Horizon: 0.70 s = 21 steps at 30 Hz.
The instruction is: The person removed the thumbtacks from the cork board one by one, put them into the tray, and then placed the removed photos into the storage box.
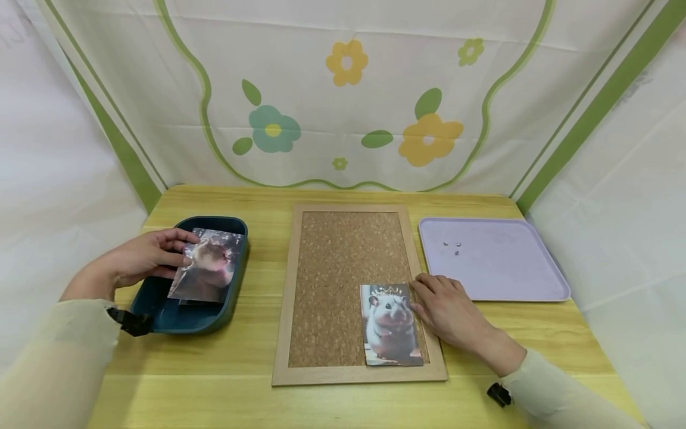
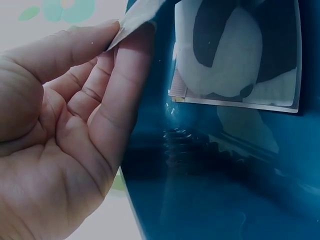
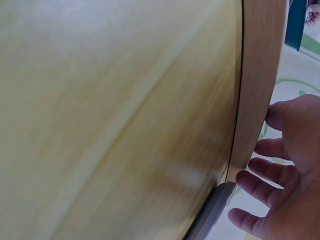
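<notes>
photo card [image 1: 211,271], glossy: over the blue bin [image 1: 187,316], your left hand [image 1: 145,256] pinched its edge; seemed light, bendable, slick, best held by edges. your right hand [image 1: 452,310] lay spread at the corkboard frame [image 1: 327,375].

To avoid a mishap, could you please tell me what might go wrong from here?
The left hand pinches a glossy print by one edge, so it might bend or drop into the blue bin. The right hand is close beside the hamster print on the corkboard and might nudge it askew. Three small pieces lie on the lilac tray, so a bump could scatter them.
</notes>
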### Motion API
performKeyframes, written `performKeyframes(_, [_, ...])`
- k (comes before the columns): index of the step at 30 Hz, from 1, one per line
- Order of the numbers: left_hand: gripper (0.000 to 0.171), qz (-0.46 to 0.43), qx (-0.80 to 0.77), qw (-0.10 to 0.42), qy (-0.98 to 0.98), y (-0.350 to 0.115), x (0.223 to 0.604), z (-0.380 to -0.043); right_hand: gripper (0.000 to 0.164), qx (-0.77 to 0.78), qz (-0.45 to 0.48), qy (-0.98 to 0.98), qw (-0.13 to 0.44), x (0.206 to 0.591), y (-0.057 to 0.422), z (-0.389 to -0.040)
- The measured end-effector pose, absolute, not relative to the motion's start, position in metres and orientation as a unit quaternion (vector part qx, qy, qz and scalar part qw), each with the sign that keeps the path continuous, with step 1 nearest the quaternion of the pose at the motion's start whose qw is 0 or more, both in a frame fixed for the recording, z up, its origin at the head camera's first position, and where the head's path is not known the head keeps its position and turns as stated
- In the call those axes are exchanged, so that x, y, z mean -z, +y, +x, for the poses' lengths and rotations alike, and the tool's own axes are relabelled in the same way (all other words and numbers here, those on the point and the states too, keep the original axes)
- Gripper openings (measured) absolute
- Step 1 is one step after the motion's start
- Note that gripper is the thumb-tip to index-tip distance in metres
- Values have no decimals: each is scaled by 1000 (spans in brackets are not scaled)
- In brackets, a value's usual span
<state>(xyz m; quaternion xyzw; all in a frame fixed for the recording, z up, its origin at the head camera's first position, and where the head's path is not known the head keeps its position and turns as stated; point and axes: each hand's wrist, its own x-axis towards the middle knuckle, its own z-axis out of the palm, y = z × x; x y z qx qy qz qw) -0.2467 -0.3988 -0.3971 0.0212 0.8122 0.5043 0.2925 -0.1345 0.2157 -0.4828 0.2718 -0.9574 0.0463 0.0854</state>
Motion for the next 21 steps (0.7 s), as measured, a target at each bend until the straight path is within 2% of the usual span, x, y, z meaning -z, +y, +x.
performKeyframes(21, [52,23,-508,283,813,-396,404,-248,51,-50,273,-955,104,485,215,-134])
